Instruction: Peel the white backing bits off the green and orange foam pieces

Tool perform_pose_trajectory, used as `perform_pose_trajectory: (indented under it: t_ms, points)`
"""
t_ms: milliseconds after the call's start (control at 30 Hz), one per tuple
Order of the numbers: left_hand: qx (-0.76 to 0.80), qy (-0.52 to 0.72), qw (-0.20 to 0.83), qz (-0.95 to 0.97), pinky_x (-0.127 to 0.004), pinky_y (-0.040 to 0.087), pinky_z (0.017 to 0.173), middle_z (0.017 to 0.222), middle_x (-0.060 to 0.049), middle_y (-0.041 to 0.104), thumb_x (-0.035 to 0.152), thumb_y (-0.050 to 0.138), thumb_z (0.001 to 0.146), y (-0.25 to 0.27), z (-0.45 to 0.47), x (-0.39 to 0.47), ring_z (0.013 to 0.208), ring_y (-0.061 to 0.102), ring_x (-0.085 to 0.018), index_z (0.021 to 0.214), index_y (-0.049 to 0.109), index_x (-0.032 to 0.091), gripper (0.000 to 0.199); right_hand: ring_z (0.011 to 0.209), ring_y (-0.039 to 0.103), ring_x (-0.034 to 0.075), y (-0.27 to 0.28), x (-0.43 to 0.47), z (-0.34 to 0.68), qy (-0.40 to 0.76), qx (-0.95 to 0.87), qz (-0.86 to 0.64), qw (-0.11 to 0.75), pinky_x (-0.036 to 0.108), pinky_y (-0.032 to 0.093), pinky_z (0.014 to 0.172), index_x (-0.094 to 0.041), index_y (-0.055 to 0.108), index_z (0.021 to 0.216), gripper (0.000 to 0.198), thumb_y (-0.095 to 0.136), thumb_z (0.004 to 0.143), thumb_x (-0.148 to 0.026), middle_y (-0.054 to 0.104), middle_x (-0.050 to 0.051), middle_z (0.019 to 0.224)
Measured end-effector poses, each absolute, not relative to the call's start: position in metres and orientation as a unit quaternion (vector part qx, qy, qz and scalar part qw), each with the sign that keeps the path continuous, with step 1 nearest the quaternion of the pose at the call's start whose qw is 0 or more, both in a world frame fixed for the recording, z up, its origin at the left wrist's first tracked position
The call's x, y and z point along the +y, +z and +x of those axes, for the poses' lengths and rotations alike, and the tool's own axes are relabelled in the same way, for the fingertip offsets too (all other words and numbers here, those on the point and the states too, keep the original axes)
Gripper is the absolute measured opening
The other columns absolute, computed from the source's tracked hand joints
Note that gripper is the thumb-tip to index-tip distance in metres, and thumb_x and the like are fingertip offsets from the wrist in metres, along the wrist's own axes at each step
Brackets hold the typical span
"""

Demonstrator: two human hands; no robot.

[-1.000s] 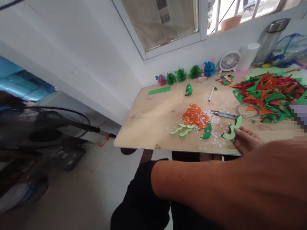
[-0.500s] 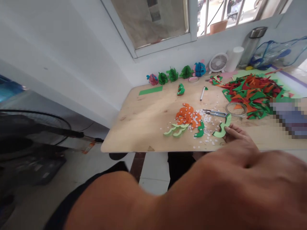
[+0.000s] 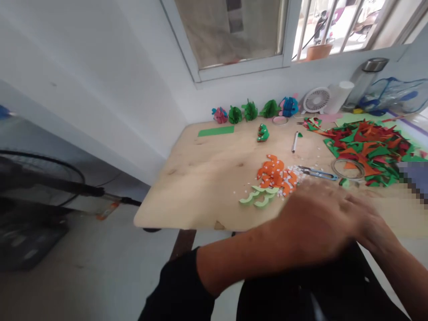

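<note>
Lowered since half a second ago, from close before the camera to the near edge of the table (image 3: 200,187): left arm (image 3: 240,254), with the left hand (image 3: 312,218) blurred and overlapping the right hand (image 3: 363,216). Pinched in plain sight in the right hand then, and now down to a small patch just beyond the hands: light green wavy piece (image 3: 344,182). Cannot tell, for blur and overlap, the grip of either hand, clenched or loose, nor any hold on that piece. Farther in, left of the hands: light green wavy strips (image 3: 267,199), just beside a heap of orange pieces (image 3: 274,171) dotted with white squares. Right of the heap, among scattered white bits (image 3: 303,177), blue-handled snips (image 3: 319,174), with a ring-shaped roll (image 3: 362,167) just beside the handle end. Behind the roll, a broad pile of red, orange and green scraps (image 3: 374,145). Farther back, a white pen (image 3: 295,142), a green piece with white squares (image 3: 263,133) and, to the left, a flat green strip (image 3: 216,131). Along the wall, pink, green and blue paper figures (image 3: 250,111), then a small white fan (image 3: 316,100) and a steel-topped bottle (image 3: 363,84).
</note>
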State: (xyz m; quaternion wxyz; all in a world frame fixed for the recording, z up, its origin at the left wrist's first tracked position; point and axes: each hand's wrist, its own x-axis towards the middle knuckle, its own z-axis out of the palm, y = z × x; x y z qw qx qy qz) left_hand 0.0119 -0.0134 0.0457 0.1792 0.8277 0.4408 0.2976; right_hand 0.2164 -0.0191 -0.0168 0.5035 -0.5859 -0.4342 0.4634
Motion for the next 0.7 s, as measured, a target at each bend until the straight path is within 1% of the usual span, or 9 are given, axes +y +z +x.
perform_pose_trajectory:
  t_ms: [33,67,133,233,300,433,467,567,700]
  points:
    - [0.403,0.262,0.139,0.866,-0.044,0.047,0.091,0.109,-0.009,0.064,0.029,0.063,0.077,0.044,0.005,0.010,0.108,0.056,-0.029,0.110,0.063,0.027,0.033,0.073,0.071,0.021,-0.016,-0.019,0.215,0.484,-0.427,-0.574,0.504,0.026,0.059,0.066,-0.023,0.073,0.086,0.021,0.063,0.081,-0.040,0.075,0.004,0.081]
    - [0.406,0.224,0.099,0.880,-0.047,0.047,0.091,0.113,-0.012,0.062,0.031,0.067,0.074,0.041,0.000,0.032,0.108,0.055,-0.031,0.116,0.060,0.023,0.043,0.074,0.071,0.021,-0.015,-0.019,0.214,0.517,-0.401,-0.551,0.518,0.024,0.059,0.067,-0.025,0.074,0.086,0.017,0.067,0.079,-0.039,0.076,0.004,0.082]
    - [0.487,0.162,0.069,0.855,-0.050,0.047,0.088,0.118,-0.016,0.059,0.039,0.071,0.071,0.027,-0.006,0.061,0.109,0.054,-0.034,0.123,0.057,0.020,0.057,0.077,0.072,0.021,-0.016,-0.018,0.212,0.593,-0.298,-0.508,0.549,0.020,0.058,0.070,-0.027,0.075,0.083,0.013,0.075,0.071,-0.031,0.076,0.004,0.083]
    - [0.542,0.134,0.062,0.827,-0.052,0.042,0.096,0.131,-0.016,0.053,0.050,0.064,0.076,-0.005,-0.005,0.066,0.121,0.047,-0.035,0.125,0.056,0.022,0.057,0.080,0.071,0.019,-0.021,-0.018,0.211,0.625,-0.234,-0.480,0.569,0.015,0.057,0.078,-0.026,0.076,0.084,0.015,0.078,0.069,-0.025,0.075,0.004,0.085]
    - [0.529,0.132,0.062,0.836,-0.054,0.037,0.100,0.138,-0.013,0.048,0.053,0.060,0.078,-0.023,-0.001,0.055,0.127,0.042,-0.034,0.129,0.053,0.029,0.057,0.082,0.070,0.018,-0.024,-0.018,0.212,0.639,-0.222,-0.462,0.574,0.016,0.056,0.080,-0.025,0.075,0.086,0.017,0.078,0.069,-0.024,0.075,0.003,0.086]
    - [0.526,0.129,0.047,0.839,-0.059,0.033,0.101,0.142,-0.010,0.045,0.052,0.059,0.079,-0.034,0.000,0.043,0.130,0.038,-0.035,0.131,0.050,0.037,0.055,0.075,0.068,0.015,-0.024,-0.018,0.215,0.668,-0.235,-0.435,0.556,0.017,0.057,0.075,-0.021,0.073,0.084,0.018,0.081,0.067,-0.024,0.072,0.003,0.079]
    - [0.540,0.124,0.041,0.831,-0.059,0.034,0.100,0.142,-0.011,0.045,0.052,0.059,0.080,-0.033,-0.002,0.044,0.129,0.039,-0.035,0.132,0.049,0.036,0.055,0.074,0.067,0.015,-0.022,-0.018,0.216,0.676,-0.241,-0.426,0.550,0.018,0.057,0.073,-0.021,0.073,0.083,0.017,0.080,0.068,-0.024,0.071,0.002,0.078]
    - [0.587,0.108,0.015,0.802,-0.056,0.034,0.101,0.139,-0.014,0.048,0.051,0.053,0.084,-0.025,-0.009,0.055,0.127,0.041,-0.033,0.133,0.050,0.028,0.054,0.070,0.064,0.014,-0.019,-0.019,0.217,0.678,-0.258,-0.420,0.545,0.019,0.056,0.067,-0.021,0.071,0.080,0.016,0.080,0.069,-0.026,0.069,0.001,0.075]
    - [0.625,0.089,-0.014,0.775,-0.049,0.033,0.105,0.139,-0.012,0.049,0.051,0.046,0.088,-0.017,-0.009,0.074,0.128,0.040,-0.030,0.134,0.048,0.022,0.055,0.065,0.065,0.017,-0.018,-0.020,0.216,0.679,-0.261,-0.432,0.533,0.024,0.055,0.060,-0.020,0.071,0.079,0.022,0.084,0.064,-0.030,0.070,0.002,0.072]
